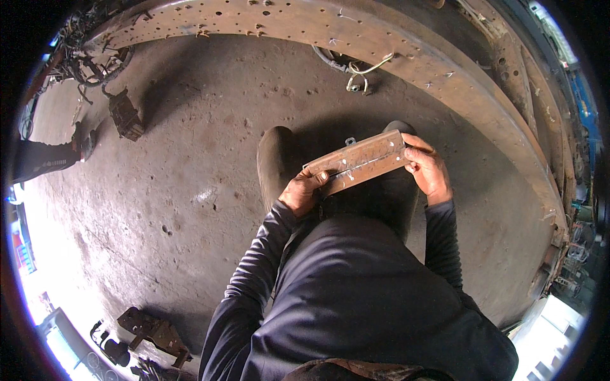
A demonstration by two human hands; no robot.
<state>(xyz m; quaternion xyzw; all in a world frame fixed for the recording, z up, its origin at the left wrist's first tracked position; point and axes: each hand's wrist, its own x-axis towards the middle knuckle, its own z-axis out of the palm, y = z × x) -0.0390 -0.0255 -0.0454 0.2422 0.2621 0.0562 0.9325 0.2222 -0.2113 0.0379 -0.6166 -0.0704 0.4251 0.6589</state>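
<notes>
Between my two hands I hold a brown metal bar (363, 162), folded along its length like an angle or channel piece, with pale chalk-like marks and a dark line on it. It tilts up toward the right, above my knees. My left hand (304, 192) grips its lower left end, thumb on the near face. My right hand (427, 166) holds the upper right end, fingers curled at the edge. Just beyond the bar's far edge shows a small metal ring or nut-like piece (350, 141); whether it is attached I cannot tell.
A long, rusty steel beam with many holes (305, 20) curves across the far side and down the right. Cable ends (357, 76) hang below it. A dark metal block (125, 114) is at far left, near another person's leg (47, 159). Rusty metal parts (152, 331) sit lower left.
</notes>
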